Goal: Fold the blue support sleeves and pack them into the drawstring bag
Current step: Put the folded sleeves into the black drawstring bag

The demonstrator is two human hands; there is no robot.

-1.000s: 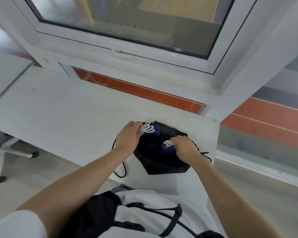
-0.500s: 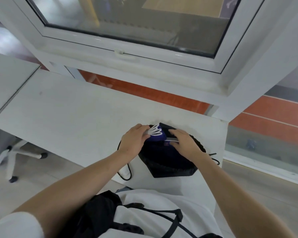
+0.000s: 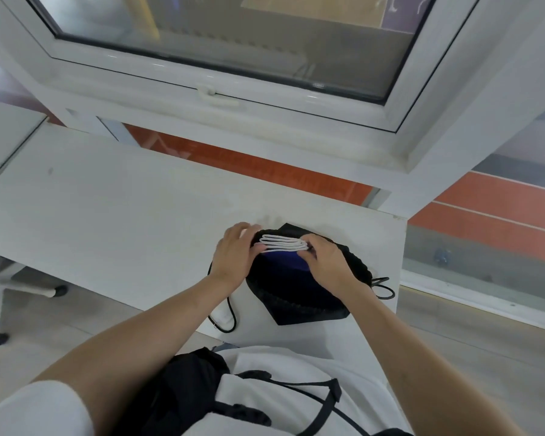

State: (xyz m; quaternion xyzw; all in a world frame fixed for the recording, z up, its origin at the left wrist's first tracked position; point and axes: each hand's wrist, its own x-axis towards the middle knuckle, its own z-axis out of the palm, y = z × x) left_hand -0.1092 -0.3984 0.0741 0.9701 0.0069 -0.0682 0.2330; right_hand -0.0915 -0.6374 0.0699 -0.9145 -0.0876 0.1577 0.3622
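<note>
The folded blue support sleeves [image 3: 283, 257], white edges stacked, sit in the mouth of the black drawstring bag [image 3: 299, 294] on the white table [image 3: 107, 215]. The left hand [image 3: 233, 256] and right hand [image 3: 329, 262] pinch the stack's ends between their fingertips; a cord [image 3: 230, 313] trails below the left wrist.

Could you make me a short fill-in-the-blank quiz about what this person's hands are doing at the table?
1. The drawstring bag is coloured ____.
2. The folded sleeves, blue with white edges, are held between ____ hands: left hand, right hand.
3. The bag lies on a ____ table.
4. Behind the table is a white-framed ____.

Answers: black; both; white; window
</note>
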